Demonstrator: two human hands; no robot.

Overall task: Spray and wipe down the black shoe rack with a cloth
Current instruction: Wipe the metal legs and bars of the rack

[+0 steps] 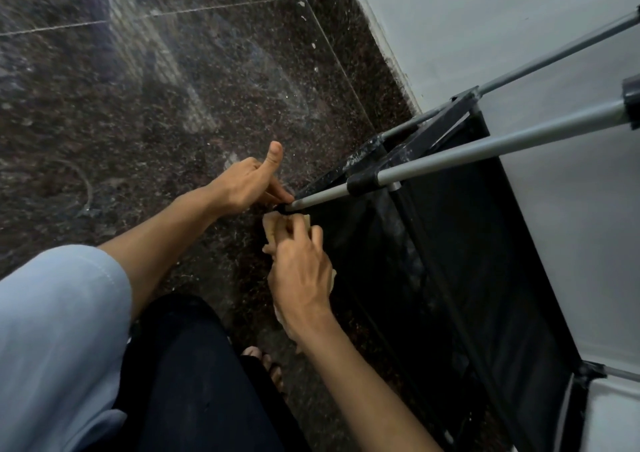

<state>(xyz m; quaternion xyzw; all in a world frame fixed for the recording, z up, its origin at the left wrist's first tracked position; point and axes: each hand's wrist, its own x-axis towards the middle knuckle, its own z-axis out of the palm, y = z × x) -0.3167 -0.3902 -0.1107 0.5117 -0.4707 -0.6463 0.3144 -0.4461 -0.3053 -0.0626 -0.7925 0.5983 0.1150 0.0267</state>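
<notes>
The black shoe rack (pixel 460 243) stands against the white wall on the right, with grey metal tubes and black fabric shelves. My left hand (pixel 247 183) touches the rack's near bottom corner with its fingertips, thumb raised. My right hand (pixel 299 271) grips a yellowish cloth (pixel 273 226) and presses it against the foot of the rack just under the end of a grey tube (pixel 450 157). Most of the cloth is hidden under my hand. No spray bottle is in view.
Dark speckled stone floor (pixel 173 87) spreads out to the left and ahead. The white wall (pixel 502 28) runs along the right. My knee in black trousers (pixel 194 382) and bare toes (pixel 266 365) are at the bottom.
</notes>
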